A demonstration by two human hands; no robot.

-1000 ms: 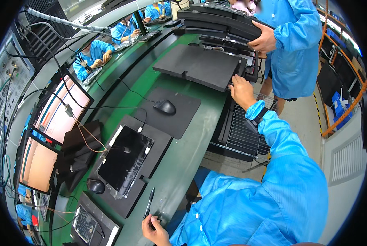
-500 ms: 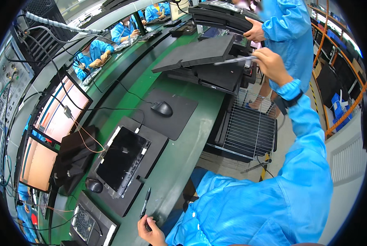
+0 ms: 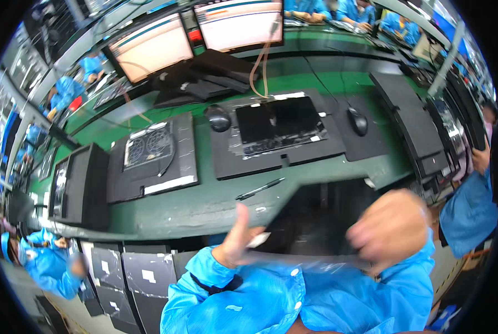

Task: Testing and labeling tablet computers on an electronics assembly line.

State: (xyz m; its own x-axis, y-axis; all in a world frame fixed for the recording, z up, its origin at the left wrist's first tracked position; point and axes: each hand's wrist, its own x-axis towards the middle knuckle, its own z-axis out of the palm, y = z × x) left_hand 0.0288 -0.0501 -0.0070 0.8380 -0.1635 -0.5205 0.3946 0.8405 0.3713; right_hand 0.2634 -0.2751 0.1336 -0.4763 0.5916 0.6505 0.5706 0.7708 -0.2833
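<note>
A dark, glossy display panel [image 3: 318, 222], smeared by motion, is held tilted in front of my chest. My left hand [image 3: 236, 236] grips its lower left corner, thumb sticking up and the other fingers partly hidden at the edge. On the right side, my right hand [image 3: 391, 228] is curled over the panel's edge, also blurred. Just beyond the panel, a black pen [image 3: 260, 189] lies on the green bench [image 3: 204, 214]. Farther back, another black display panel [image 3: 279, 125] rests on a black foam pad [image 3: 226, 161], with a cable running to its top edge.
Two lit monitors [image 3: 240, 25] stand at the back. Black mice [image 3: 358, 121] [image 3: 217, 118] flank the foam pad. To the left are a clear-wrapped part [image 3: 147, 147] on foam and a black foam box [image 3: 82, 186]. Foam trays [image 3: 410, 125] are stacked at right, near a co-worker's hand [image 3: 481, 157].
My view has swung left to the bench. My right hand has brought a thin panel from the foam stack to my chest, and my left hand has come onto it, away from the pen.
</note>
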